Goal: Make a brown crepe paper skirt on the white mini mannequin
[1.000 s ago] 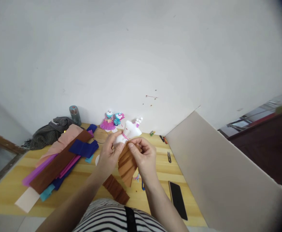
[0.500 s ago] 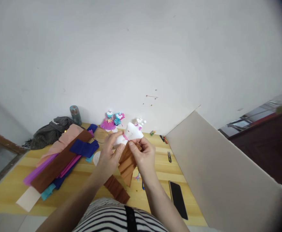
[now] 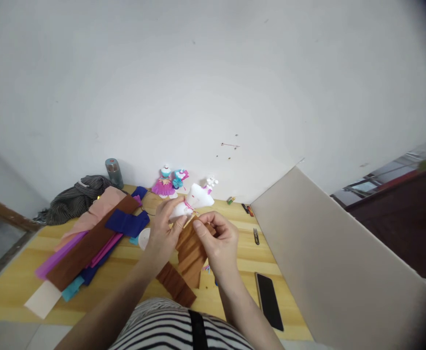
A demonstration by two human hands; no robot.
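Note:
Above the wooden table [image 3: 242, 253] I hold a small white mannequin bust [image 3: 194, 199] with a pink band at its waist. My left hand [image 3: 164, 233] is closed around the bust's lower part. My right hand [image 3: 216, 240] pinches the top edge of a pleated brown crepe paper piece [image 3: 189, 255] against the bust's waist. The paper hangs down between my hands. Another folded brown strip [image 3: 174, 284] lies on the table just below.
A pile of crepe paper sheets [image 3: 92, 238] in brown, blue, pink and purple lies at left, with striped cloth [image 3: 76, 197] and a bottle [image 3: 113, 171] behind. Dressed mini mannequins [image 3: 167, 183] stand by the wall. A phone [image 3: 269, 300], snips [image 3: 256, 236] and a white board [image 3: 329, 272] are at right.
The bust has tilted slightly left and up. My right hand has slid a little to the right along the brown paper's top edge, and the paper hangs lower.

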